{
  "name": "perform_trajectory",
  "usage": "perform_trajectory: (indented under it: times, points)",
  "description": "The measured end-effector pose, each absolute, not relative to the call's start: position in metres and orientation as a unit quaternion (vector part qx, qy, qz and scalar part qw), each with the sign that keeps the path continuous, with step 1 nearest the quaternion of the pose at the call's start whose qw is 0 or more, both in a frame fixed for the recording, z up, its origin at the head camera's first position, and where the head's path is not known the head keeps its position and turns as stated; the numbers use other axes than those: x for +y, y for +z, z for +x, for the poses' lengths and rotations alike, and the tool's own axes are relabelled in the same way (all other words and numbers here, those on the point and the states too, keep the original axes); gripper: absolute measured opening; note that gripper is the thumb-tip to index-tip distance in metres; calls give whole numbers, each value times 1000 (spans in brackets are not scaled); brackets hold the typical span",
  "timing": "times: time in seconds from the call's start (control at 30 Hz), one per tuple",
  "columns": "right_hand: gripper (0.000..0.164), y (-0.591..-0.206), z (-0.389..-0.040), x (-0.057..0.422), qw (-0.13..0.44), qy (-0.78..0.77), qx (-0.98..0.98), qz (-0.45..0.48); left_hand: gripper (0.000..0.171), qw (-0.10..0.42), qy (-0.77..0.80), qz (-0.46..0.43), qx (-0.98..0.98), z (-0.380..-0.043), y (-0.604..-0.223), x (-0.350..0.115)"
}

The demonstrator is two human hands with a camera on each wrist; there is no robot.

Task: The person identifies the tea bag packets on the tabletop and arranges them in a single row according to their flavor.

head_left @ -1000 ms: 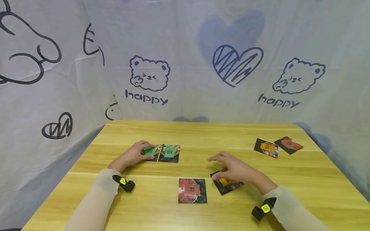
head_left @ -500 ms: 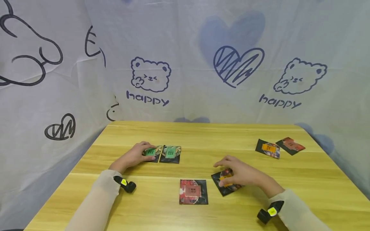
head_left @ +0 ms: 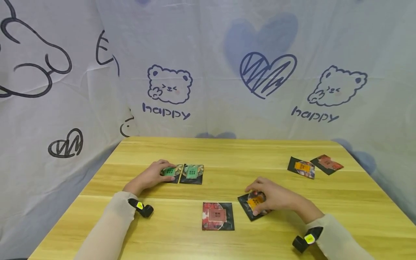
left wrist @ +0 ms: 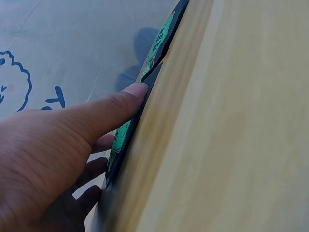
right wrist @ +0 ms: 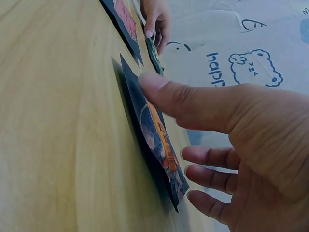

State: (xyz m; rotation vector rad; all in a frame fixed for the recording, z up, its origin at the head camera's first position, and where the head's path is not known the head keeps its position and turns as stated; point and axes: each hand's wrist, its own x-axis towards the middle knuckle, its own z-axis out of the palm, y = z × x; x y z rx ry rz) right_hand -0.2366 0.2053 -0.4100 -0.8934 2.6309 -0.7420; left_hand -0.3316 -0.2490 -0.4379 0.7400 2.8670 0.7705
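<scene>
Landmark: the near red packet, flat on the table, label up, edges roughly square to you.

Your left hand is beyond the landmark and to its left, resting on the left green packet. Thumb lies at the packet's near edge, other fingers slightly bent across its far part, label showing in the gap between. A relaxed spread; no firm grip to be seen. The right green packet lies just beside it, beyond the landmark and a little left. Can't tell whether the two edges touch.

Your right hand is over the near orange packet, just right of the landmark and a little beyond. Thumb well parted from the bent fingers, nothing pinched between them. Thumb tip sits over the label; can't tell whether it presses or hovers. The packet lies askew, apart from the landmark.

Well beyond the landmark, to its right: the far orange packet, with the far red packet at its right, both askew. Their nearest corners sit close; contact unclear.

You wear a small black camera on each cuff: the left camera left of the landmark, the right camera to its right. Beyond everything, a pale sheet printed with bears, hearts and "happy".
</scene>
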Motion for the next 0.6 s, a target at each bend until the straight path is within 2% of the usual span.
perform_trajectory:
  times: [0.33, 0.6]
  points:
    - [63, -411, -239, 207, 127, -237, 917, -295, 57, 39, 253, 241, 936, -334, -441, -250]
    - [51, -407, -239, 209, 104, -206, 919, -321, 56, 39, 251, 242, 936, -332, -439, -248]
